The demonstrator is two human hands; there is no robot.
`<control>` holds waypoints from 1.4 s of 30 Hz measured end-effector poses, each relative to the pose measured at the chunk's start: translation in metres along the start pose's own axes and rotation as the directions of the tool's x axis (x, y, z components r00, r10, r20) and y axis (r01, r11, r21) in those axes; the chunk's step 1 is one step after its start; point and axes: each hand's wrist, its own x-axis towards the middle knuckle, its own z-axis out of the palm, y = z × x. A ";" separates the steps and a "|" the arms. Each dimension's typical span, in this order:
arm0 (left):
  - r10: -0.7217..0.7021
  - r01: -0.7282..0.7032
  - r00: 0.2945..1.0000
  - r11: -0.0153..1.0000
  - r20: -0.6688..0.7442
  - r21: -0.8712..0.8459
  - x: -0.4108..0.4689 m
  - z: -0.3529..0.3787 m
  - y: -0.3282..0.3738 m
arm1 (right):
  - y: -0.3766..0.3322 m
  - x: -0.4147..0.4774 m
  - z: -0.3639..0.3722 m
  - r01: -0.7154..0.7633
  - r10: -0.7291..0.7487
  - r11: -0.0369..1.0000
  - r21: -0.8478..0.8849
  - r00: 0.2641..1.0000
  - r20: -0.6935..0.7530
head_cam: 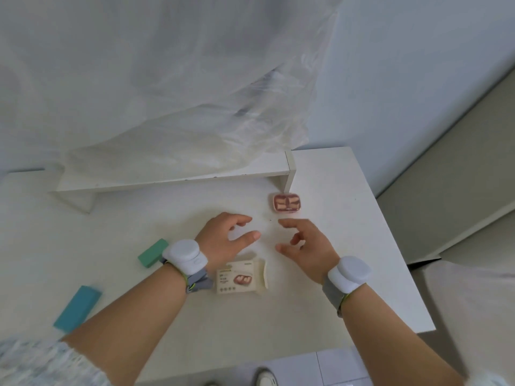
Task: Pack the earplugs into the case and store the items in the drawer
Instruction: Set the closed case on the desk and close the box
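Note:
A small clear case (285, 202) with pink earplugs inside lies on the white desk (362, 246), near the right leg of a shelf riser. A cream earplug package (241, 277) lies near the desk's front, between my wrists. My left hand (227, 236) hovers open over the desk, fingers spread toward the case. My right hand (305, 246) is open too, fingertips just below the case. Neither hand holds anything. No drawer is in view.
A white shelf riser (178, 176) stands at the back of the desk under loose clear plastic sheeting (195, 93). Two teal blocks (153, 252) (78, 307) lie at the left. The desk's right edge drops to a tiled floor (334, 366).

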 end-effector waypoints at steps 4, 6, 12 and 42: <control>-0.056 0.057 0.997 0.998 0.054 -0.015 -0.038 -0.003 -0.016 | -0.003 -0.032 0.024 0.006 -0.005 1.000 -0.011 0.991 0.137; -0.064 0.060 0.994 0.997 0.085 0.052 -0.051 -0.002 -0.022 | -0.002 -0.042 0.031 0.001 0.005 0.999 -0.035 0.984 0.179; -0.010 -0.013 0.995 0.972 0.097 0.234 -0.059 0.006 -0.031 | 0.000 -0.050 0.038 0.058 -0.018 0.982 -0.181 0.976 0.216; 0.111 -0.111 0.994 0.994 -0.002 -0.007 -0.088 -0.016 -0.024 | -0.037 -0.065 0.051 -0.118 0.178 0.741 0.661 0.984 -0.024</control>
